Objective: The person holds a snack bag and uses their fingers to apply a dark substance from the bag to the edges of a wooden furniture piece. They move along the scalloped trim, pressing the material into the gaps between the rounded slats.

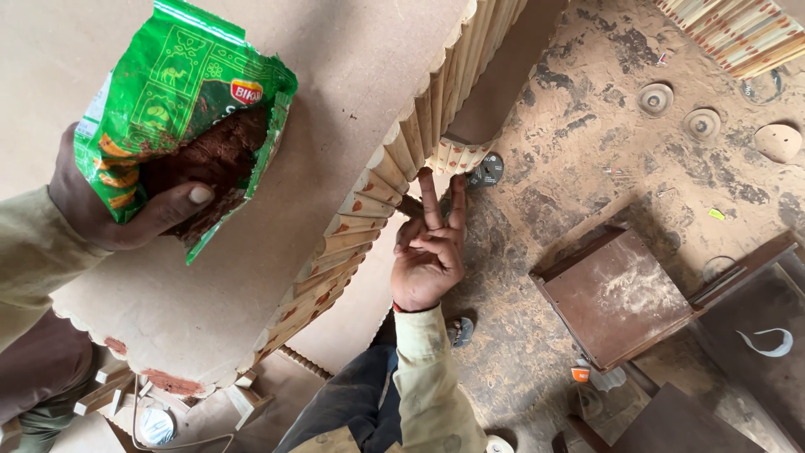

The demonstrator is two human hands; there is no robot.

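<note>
My left hand grips an opened green foil pouch holding reddish-brown paste, above a flat tan board top. My right hand reaches to the board's fluted edge of rounded wooden slats, two fingers stretched up and touching the slat ends, which are dabbed with reddish-brown filler. The other fingers are curled. Nothing is held in that hand.
A dusty, sawdust-covered floor lies to the right with round sanding discs, a brown square board and dark boards. Another slatted panel lies at the top right. Wood offcuts and a round lid lie at the bottom left.
</note>
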